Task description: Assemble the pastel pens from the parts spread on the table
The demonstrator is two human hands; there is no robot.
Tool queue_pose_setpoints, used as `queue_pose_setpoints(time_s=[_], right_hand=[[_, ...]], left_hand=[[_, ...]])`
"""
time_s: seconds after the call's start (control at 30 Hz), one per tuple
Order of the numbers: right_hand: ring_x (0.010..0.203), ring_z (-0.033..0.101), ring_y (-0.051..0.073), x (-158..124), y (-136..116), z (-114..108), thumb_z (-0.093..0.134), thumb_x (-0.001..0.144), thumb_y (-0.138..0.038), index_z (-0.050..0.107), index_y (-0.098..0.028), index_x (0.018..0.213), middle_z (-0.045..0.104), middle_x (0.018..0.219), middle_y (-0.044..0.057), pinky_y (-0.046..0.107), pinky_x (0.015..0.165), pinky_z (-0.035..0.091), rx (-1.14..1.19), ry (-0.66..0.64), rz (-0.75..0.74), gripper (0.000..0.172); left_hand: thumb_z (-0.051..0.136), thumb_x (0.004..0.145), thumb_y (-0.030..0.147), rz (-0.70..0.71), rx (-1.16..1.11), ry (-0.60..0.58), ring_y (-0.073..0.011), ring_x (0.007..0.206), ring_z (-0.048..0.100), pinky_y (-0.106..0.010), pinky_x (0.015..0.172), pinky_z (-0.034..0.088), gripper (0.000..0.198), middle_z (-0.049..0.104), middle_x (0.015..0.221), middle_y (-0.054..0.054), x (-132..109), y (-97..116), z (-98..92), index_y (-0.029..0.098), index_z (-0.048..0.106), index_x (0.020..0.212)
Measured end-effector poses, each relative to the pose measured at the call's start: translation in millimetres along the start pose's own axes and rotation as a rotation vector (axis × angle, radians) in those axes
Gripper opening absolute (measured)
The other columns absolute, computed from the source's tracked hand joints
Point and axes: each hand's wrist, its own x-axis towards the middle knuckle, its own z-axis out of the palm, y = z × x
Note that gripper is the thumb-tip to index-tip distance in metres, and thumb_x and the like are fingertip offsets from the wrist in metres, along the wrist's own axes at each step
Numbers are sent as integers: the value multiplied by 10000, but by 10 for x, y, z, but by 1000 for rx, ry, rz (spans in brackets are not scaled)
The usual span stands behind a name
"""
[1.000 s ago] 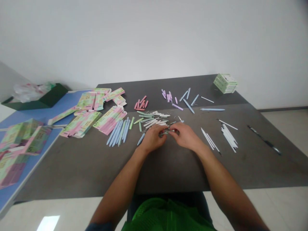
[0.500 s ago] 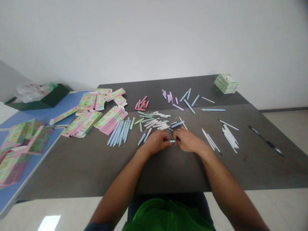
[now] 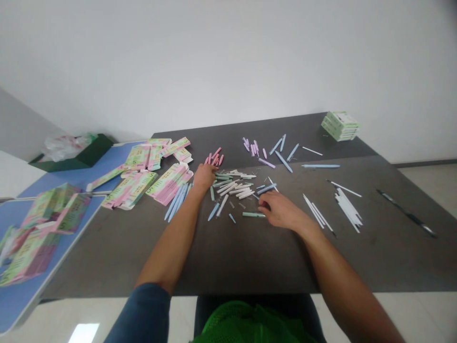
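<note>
My left hand reaches over the left side of the pen parts, just below the red barrels; its fingertips are partly hidden and what they hold, if anything, is too small to tell. My right hand has its fingers curled at the right end of a pale green pen part lying on the dark table. White barrels and green parts lie between the hands. Assembled-looking blue pens are beside my left forearm.
Pink and green boxes spread over the left side. Purple parts and blue barrels lie further back. White refills, a black pen and stacked boxes are on the right. A green tray stands far left.
My left hand has let go of the small pen part between both hands and moved up and left to the red barrels. A pale green part now lies beside my right hand.
</note>
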Motion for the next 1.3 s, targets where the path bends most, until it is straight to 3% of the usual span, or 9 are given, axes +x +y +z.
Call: queue_pose_setpoints(time_s=[0.23, 0.47, 0.67, 0.77, 0.87, 1.0, 1.13, 1.3], right_hand=[[884, 581, 211, 25, -14, -19, 589, 927, -201, 663, -191, 894, 688, 901, 65, 315, 812, 393, 4, 15, 1, 81], [878, 593, 209, 32, -29, -23, 564, 936, -200, 677, -188, 924, 698, 919, 68, 304, 792, 385, 6, 24, 15, 115], [815, 592, 190, 37, -35, -47, 568, 927, -196, 683, -197, 912, 697, 869, 52, 285, 744, 381, 21, 31, 34, 116], [780, 591, 181, 37, -23, -58, 581, 914, -195, 683, -200, 911, 696, 851, 43, 281, 727, 384, 31, 40, 46, 101], [779, 607, 179, 40, 23, -51, 591, 905, -192, 684, -206, 904, 702, 853, 38, 277, 723, 397, 52, 37, 55, 95], [826, 624, 200, 66, 138, -15, 613, 875, -165, 694, -202, 874, 714, 886, 61, 291, 761, 418, -15, 77, 125, 89], [881, 622, 219, 109, 238, 26, 600, 853, -118, 708, -177, 898, 709, 924, 93, 312, 834, 434, -84, 219, 235, 131], [836, 610, 206, 151, 263, 68, 609, 836, -121, 705, -185, 844, 694, 881, 77, 306, 810, 443, -34, 233, 248, 116]], left_hand=[[649, 687, 151, 60, -129, -107, -287, 1045, 667, -401, 1046, 439, 206, 784, 864, -93, 170, -135, -23, 188, 812, 806], [620, 715, 129, 128, -201, -190, -250, 920, 691, -363, 911, 503, 300, 783, 1005, -80, 98, -204, -118, 155, 800, 954], [628, 786, 270, 124, -393, -215, -248, 981, 648, -322, 877, 509, 202, 753, 901, -44, -230, 15, -244, 181, 756, 916], [597, 826, 317, 83, -593, -233, -198, 845, 642, -288, 753, 513, 236, 723, 884, -60, -467, 160, -268, 147, 714, 941], [611, 824, 329, 15, -805, -233, -127, 648, 592, -241, 619, 474, 191, 664, 760, -18, -722, 313, -216, 155, 629, 901], [607, 778, 242, -64, -941, -215, -128, 598, 617, -248, 603, 494, 125, 648, 673, 7, -1005, 508, -21, 174, 545, 863], [632, 729, 204, -55, -842, -188, -130, 595, 620, -235, 567, 461, 136, 669, 702, 8, -1171, 618, 213, 183, 523, 808], [625, 767, 188, 166, -505, -201, -132, 667, 585, -251, 653, 454, 41, 657, 712, 20, -1279, 671, 310, 188, 657, 792]])
